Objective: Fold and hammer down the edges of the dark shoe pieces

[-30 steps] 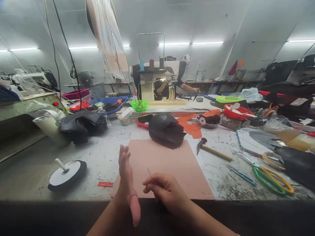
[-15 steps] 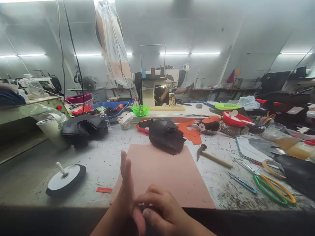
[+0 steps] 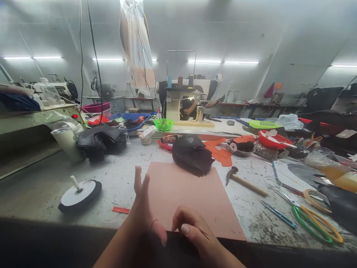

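My left hand (image 3: 146,212) is held up at the front edge of the worktable, fingers stretched upward and thumb spread out. A thin dark loop (image 3: 154,222) shows at its thumb; I cannot tell what it is. To its right, my right hand (image 3: 193,229) is closed, its fingers curled and thumb pressed in; anything inside is hidden. Both hands are over the near part of a pink board (image 3: 189,201). On the board's far edge rests a folded stack of black leather-like pieces (image 3: 192,154). A small red strip (image 3: 121,210) lies left of my left hand.
A hammer (image 3: 247,182), blue snips (image 3: 279,214) and scissors with green and yellow handles (image 3: 318,223) lie at right. A white-topped roll of black tape (image 3: 79,195) sits left. Behind stand a sewing machine (image 3: 174,108), a red bowl (image 3: 275,139) and another black stack (image 3: 102,141).
My hands have come apart: the right has moved off the left thumb to the right. My left fingers have spread. The phone's screen behind the stack is now lit, and the view has shifted slightly.
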A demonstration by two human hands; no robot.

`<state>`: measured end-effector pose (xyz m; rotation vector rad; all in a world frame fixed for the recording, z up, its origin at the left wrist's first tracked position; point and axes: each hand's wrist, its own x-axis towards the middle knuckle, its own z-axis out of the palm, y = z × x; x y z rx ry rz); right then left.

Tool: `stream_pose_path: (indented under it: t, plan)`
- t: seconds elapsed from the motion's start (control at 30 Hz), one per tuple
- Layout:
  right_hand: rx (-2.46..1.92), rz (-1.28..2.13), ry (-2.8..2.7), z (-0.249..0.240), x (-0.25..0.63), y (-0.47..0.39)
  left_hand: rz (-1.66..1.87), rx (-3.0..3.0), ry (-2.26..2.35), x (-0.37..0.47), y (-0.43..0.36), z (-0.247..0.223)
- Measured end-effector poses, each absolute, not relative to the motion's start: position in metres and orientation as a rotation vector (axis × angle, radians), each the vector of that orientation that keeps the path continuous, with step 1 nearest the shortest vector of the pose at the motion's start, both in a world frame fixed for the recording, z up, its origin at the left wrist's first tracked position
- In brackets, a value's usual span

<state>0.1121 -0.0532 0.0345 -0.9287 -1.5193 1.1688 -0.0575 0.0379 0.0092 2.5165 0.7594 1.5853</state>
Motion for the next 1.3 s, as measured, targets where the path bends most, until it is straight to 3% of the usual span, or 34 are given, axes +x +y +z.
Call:
stream_pose_path:
  t: [0.23,0.5,0.7,0.93,1.3]
  plan:
    - [-1.098,1.121,-1.567,0.035,0.109,-0.050,1.610,2.586,0.627,-0.062,0.041,0.016]
    - [-1.490,0.606,-1.715,0.017,0.108,-0.040,1.059,2.319,0.434,-0.050,0.012,0.025]
    - [-1.412,0.489,-1.712,0.015,0.110,-0.038,1.101,2.409,0.531,-0.040,0.013,0.017]
    - [-1.155,0.614,-1.658,0.020,0.114,-0.041,1.019,2.239,0.566,-0.046,0.018,0.017]
    - [-0.953,0.512,-1.613,0.022,0.097,-0.045,1.418,1.971,0.320,-0.037,0.040,-0.023]
